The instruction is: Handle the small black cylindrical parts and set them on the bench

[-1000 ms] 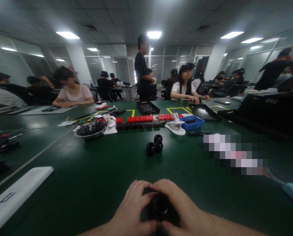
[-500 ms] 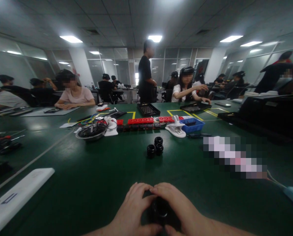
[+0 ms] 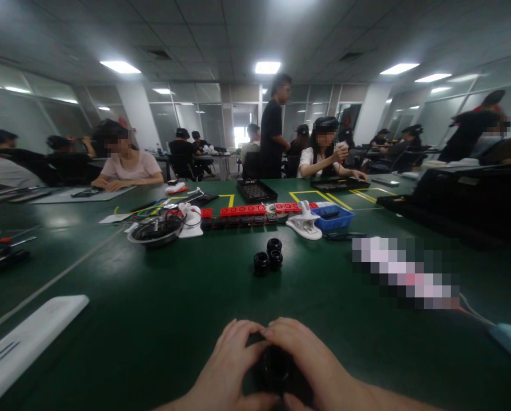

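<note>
My left hand [image 3: 229,362] and my right hand [image 3: 310,357] are cupped around a black, glossy, round part with a hollow top [image 3: 276,365] near the front of the green table. Their fingertips meet on its far side, and both thumbs bend in at the near side. Shadow and my fingers hide much of the part, so I cannot tell whether more pieces lie between my palms. Farther forward, three similar black round parts [image 3: 269,257] stand close together on the table.
Beyond stand a metal bowl [image 3: 155,231], white clamp-like stands [image 3: 304,222], red strips [image 3: 243,210], a blue basket [image 3: 336,218] and a black tray [image 3: 256,192]. A long white object [image 3: 32,337] lies at left. A co-worker [image 3: 319,148] sits across the table.
My hands keep nearly the same cupped pose around the black part. A standing person in the background has moved right, and the co-worker across has raised a hand with something white.
</note>
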Tool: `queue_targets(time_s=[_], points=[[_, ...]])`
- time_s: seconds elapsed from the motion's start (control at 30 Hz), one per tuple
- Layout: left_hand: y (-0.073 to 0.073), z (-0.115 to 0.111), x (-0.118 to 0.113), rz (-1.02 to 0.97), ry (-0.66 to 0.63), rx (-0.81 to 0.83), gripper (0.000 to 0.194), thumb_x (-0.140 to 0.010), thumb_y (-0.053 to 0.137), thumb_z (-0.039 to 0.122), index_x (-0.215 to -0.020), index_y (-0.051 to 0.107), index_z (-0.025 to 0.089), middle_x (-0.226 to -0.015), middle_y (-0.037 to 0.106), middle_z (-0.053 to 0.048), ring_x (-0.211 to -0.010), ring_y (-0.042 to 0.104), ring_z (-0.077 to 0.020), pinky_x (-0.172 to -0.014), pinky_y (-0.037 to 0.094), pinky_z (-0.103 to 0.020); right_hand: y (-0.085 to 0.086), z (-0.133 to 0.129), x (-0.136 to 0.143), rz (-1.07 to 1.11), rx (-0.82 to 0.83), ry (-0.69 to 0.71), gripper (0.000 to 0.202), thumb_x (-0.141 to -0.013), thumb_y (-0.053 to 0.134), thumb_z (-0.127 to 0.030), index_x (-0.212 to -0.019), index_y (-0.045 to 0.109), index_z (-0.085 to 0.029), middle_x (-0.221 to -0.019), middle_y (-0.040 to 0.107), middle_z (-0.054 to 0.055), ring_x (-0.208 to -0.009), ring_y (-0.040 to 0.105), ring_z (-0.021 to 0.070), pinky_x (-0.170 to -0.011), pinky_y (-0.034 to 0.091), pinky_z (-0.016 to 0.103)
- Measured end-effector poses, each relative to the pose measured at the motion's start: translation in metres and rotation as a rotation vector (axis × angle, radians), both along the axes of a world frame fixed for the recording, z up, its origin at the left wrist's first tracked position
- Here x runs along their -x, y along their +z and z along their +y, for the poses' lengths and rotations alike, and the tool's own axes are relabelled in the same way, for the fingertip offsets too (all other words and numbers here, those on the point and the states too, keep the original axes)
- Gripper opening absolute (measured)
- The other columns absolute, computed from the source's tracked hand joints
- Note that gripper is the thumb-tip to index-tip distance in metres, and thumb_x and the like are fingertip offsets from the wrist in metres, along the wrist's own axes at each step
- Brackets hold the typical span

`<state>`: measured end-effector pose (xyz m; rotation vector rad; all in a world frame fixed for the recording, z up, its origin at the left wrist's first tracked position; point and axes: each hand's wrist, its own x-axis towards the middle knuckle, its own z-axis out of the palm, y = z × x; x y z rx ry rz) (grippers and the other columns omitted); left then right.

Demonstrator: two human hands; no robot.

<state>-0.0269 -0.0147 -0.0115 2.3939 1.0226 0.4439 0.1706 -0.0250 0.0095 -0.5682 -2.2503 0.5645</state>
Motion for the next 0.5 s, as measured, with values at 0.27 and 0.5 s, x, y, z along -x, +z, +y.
queue_targets(time_s=[0.27, 0.5], points=[[0.0027, -0.0013, -0.0004, 0.012, 0.027, 0.035, 0.046, -0.069, 0.065, 0.039, -0.112, 0.054, 0.026, -0.117, 0.046, -0.007, -0.109, 0.04, -0.0303, -0.097, 0.026, -0.051, -0.0024, -0.0045, 0.0025, -0.046, 0.128, -0.267, 0.057, -0.066, 0.06, -0.058, -0.104, 0.048, -0.018, -0.09, 0.055, 0.009, -0.079, 0.053, 0.0244, -0.072, 0.045, 0.039], [0.0007, -0.0011, -0.0012, 0.014, 0.028, 0.019, 0.056, -0.066, 0.069, 0.036, -0.117, 0.049, 0.028, -0.116, 0.046, -0.006, -0.107, 0.041, -0.029, -0.095, 0.029, -0.048, 0.0034, -0.0051, 0.0005, 0.002, 0.103, -0.032, 0.046, -0.073, 0.051, -0.024, -0.117, 0.039, -0.019, -0.106, 0.054, 0.011, -0.096, 0.052, 0.0242, -0.084, 0.043, 0.04]])
